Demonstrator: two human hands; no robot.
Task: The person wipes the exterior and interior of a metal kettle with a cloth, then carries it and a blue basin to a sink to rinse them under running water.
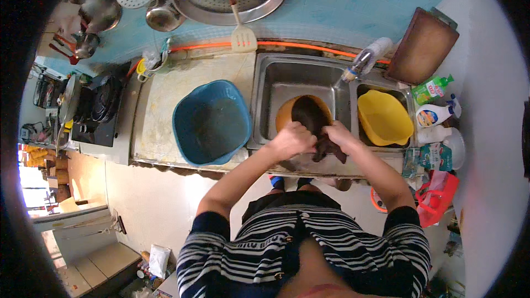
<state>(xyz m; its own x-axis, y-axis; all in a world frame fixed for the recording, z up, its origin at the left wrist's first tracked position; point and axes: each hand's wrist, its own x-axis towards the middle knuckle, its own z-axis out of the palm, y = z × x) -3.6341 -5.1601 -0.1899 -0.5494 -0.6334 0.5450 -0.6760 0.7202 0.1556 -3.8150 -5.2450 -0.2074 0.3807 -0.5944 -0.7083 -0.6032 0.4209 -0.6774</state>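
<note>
Over the front rim of the steel sink (265, 91), both hands are on a dark, wet-looking piece of cloth (329, 151). My left hand (294, 140) grips its left side, fingers curled; my right hand (339, 134) pinches its right side. Just beyond them, inside the basin, an orange-brown round container (285, 111) leans with its dark opening towards me; what it holds cannot be made out. A faucet with a wrapped spout (350, 75) points down into the sink. Left of the sink stands a blue plastic basin (182, 132) with cloudy liquid in it.
A yellow plastic basin (385, 118) sits in the small right sink. Beyond it are a brown cutting board (424, 45), a green detergent bottle (430, 90) and a spray bottle (434, 115). A white slotted spatula (243, 38) hangs behind. A gas stove (99, 111) stands far left.
</note>
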